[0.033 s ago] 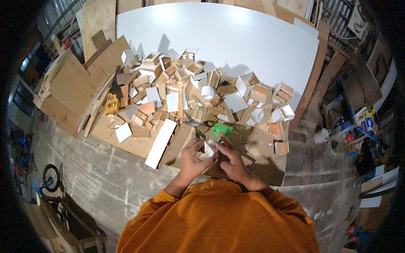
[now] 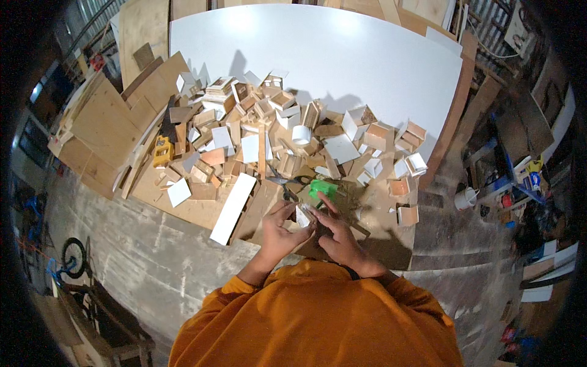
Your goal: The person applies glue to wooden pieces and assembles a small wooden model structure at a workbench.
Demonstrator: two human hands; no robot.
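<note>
A small white-faced wooden piece (image 2: 302,216) is held up close to my body, over the near side of the work surface. My left hand (image 2: 280,231) grips it between thumb and fingers from the left. From the right, my right hand (image 2: 343,241) closes on its upper edge, index finger stretched forward; whether a smaller bit lies under those fingertips cannot be made out. Just beyond my hands lies a bright green object (image 2: 322,188), its kind unclear. Dark-handled scissors or pliers (image 2: 287,180) rest to its left.
A heap of wood and white board offcuts (image 2: 269,116) spreads across the board (image 2: 199,211) ahead. One long white strip (image 2: 234,209) lies left of my hands. A yellow tool (image 2: 162,151) sits far left. Behind the heap leans a large white panel (image 2: 367,55); a white bucket (image 2: 466,197) stands right.
</note>
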